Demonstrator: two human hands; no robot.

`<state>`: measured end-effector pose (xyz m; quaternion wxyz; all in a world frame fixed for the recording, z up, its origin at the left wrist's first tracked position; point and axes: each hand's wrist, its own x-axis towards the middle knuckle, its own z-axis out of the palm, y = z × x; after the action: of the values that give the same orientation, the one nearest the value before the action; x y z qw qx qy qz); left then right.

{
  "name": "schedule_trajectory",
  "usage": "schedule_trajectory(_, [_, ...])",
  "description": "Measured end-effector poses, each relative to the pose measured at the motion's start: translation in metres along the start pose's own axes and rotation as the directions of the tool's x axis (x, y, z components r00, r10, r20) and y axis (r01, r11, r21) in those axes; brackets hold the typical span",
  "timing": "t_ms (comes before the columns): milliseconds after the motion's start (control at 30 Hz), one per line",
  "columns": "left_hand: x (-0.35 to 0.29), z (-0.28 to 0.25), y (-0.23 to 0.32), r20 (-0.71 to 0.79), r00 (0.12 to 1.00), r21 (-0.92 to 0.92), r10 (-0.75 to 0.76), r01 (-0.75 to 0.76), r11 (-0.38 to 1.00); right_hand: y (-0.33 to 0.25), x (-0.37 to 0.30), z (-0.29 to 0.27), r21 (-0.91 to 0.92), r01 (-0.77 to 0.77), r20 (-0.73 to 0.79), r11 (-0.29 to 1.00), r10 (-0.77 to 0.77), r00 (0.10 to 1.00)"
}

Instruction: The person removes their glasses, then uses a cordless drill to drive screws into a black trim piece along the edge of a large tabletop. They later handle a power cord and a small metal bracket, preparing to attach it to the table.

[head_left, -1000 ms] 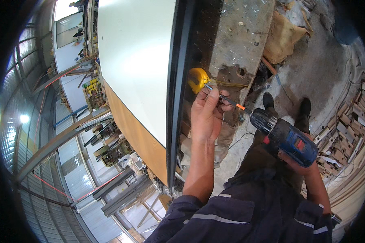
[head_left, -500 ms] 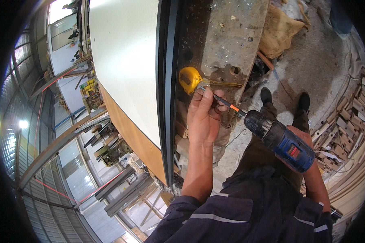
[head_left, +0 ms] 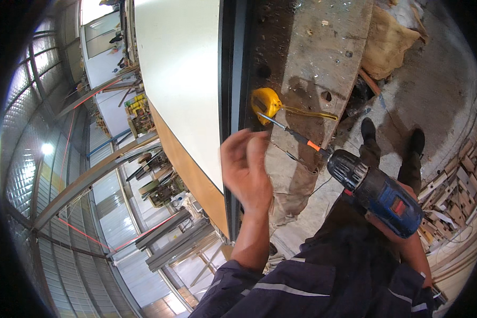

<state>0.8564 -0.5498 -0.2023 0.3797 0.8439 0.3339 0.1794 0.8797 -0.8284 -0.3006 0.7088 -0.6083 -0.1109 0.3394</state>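
Note:
My right hand [head_left: 382, 224] grips a blue and black cordless drill [head_left: 389, 199], whose body covers most of the fingers. From its chuck a long metal bit [head_left: 294, 133] with an orange band points up and left. Close by on the left, my left hand [head_left: 248, 169] is smeared by motion near the dark frame edge. A thin dark rod [head_left: 284, 151], much like a drill bit, sticks out from its thumb and fingertips. Just beyond the long bit's tip lies a yellow tape measure [head_left: 266, 102] with a wrist strap on a worn bench board [head_left: 315, 63].
A white panel [head_left: 180, 79] with a black frame [head_left: 232, 95] rises along the left of the bench. Sacking [head_left: 389, 45] hangs at the bench's far right. Wood offcuts [head_left: 456, 196] are piled on the floor at right. My feet stand beside the bench.
My left hand has come off the bit in the drill and moved left and down, with the thin rod now showing at its fingers. The drill stays in my right hand.

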Motion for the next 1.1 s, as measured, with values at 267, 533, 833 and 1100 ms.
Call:
schedule_trajectory(267, [0.052,-0.016,-0.017,0.248,0.869,0.793,0.427,-0.436,0.426,0.006,0.006,-0.023,-0.171,0.003,-0.041,0.985,-0.010,0.999])
schedule_trajectory(533, [0.054,-0.018,-0.024,0.265,0.852,0.796,0.451,-0.457,0.397,0.030,0.010,-0.031,-0.088,0.075,0.029,0.993,-0.073,0.997])
schedule_trajectory(833, [0.056,-0.021,-0.024,0.256,0.851,0.774,0.458,-0.464,0.430,0.047,0.003,-0.027,-0.039,-0.106,0.216,0.994,0.112,0.970])
schedule_trajectory(1100, [0.056,-0.013,-0.032,0.219,0.823,0.800,0.525,-0.459,0.385,0.052,0.015,-0.003,0.089,-0.041,0.190,0.995,0.023,0.981])
